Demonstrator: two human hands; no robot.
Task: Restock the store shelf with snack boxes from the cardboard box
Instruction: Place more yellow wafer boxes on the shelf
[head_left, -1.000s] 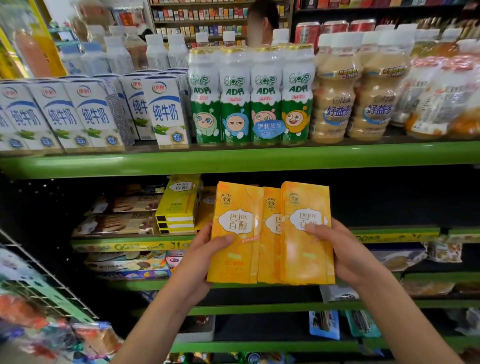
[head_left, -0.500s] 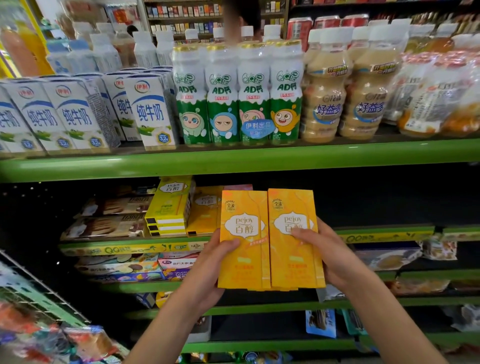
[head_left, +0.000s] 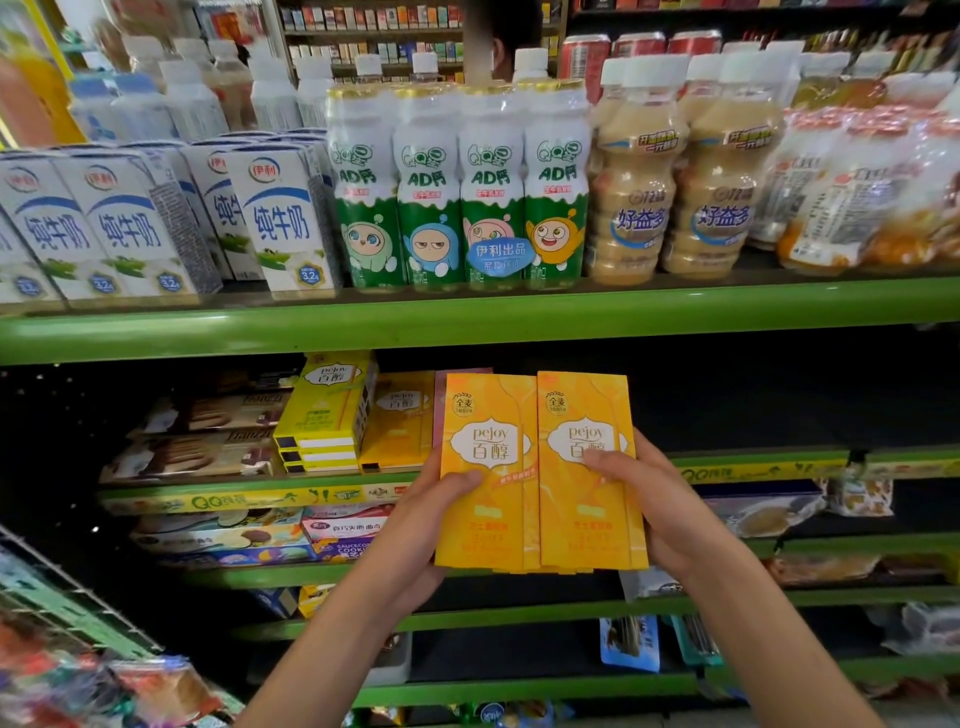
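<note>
Grip: the left hand (head_left: 415, 525) and the right hand (head_left: 660, 512) clamp a small bundle of orange snack boxes (head_left: 540, 473) between them, each thumb laid across a front panel and the remaining fingers hidden behind or beneath. The two front boxes stand side by side, their edges touching; thin edges showing at the bottom suggest more boxes behind, though the count cannot be told.

Position: the bundle is held in the air before the second shelf (head_left: 249, 499), just right of the yellow boxes already stacked (head_left: 327, 410) there and the flat orange boxes (head_left: 397, 421) beside them. The cardboard box is not in view.

Handling (judged): thin paperboard cartons, likely light and fairly stiff along their edges, yet easily dented on the broad faces. The glossy print may let the boxes slide over one another, so pressure from both outer sides, with a fingertip under the bottom edge, appears the sound hold. Pinching one face alone would risk fanning the bundle.

Orientation: the long axis of each box runs nearly vertical, tilted slightly with the top away from the camera. The printed fronts face the person, the logo upright, the top ends pointing toward the green upper shelf (head_left: 467, 317) carrying milk cartons (head_left: 280, 223) and drink bottles (head_left: 462, 187).
</note>
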